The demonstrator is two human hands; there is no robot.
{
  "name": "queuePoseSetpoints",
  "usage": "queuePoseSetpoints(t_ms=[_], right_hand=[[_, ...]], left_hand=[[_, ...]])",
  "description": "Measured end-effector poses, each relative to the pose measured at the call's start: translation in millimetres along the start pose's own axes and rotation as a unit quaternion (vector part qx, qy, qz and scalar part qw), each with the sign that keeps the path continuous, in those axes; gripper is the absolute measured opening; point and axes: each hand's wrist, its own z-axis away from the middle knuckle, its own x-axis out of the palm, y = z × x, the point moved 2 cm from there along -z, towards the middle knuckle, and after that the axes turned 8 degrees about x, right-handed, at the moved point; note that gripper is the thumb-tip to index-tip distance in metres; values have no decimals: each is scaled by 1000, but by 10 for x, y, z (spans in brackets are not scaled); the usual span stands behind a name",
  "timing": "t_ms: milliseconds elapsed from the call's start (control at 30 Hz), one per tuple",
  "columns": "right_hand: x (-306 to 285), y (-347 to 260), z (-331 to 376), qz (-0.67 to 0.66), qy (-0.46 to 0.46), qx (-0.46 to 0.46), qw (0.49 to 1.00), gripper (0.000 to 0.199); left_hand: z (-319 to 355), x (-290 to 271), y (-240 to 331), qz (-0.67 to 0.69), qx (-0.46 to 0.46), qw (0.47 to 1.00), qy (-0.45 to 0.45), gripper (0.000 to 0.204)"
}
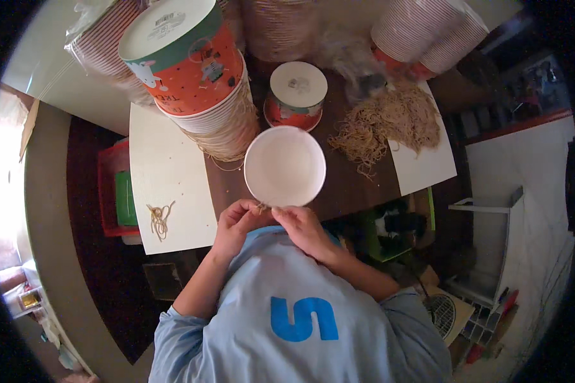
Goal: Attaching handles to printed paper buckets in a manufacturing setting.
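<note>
- The bench is dark brown with pale panels at its ends; clock hours run from the white bucket, twelve being farthest from the person.
- At ten, a tall stack of nested paper buckets stands mouth-down, the red-printed one uppermost; nesting likely saves room. Cord hangs around the lower rims, perhaps to keep it untangled and in reach.
- At one, more nested buckets lie tilted in clear film, which probably keeps them clean.
- At two, a loose heap of tan cord spills across brown and pale surfaces, within the right arm's reach.
- Centrally, the white bucket sits close to the person's body, mouth toward the camera, seemingly so the near rim meets both hands.
- At twelve, a smaller round tub shows its pale base, apparently upturned.
- At seven, the left hand pinches a cord end, fingers closed.
- At six, the right hand has fingers nearly together by the rim; I cannot tell what they grip.
- At eight, a few loose cords lie apart.
</note>
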Motion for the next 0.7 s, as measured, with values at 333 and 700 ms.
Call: queuePoseSetpoints(t_ms=[333, 700], right_hand=[[-16, 161, -250, -291, 4, 69, 954, 21], [87, 172, -344, -406, -45, 138, 903, 16]], left_hand=[[-84, -3, -34, -104, 111, 988, -16, 4], [-52, 56, 67, -237, 190, 953, -9, 6]])
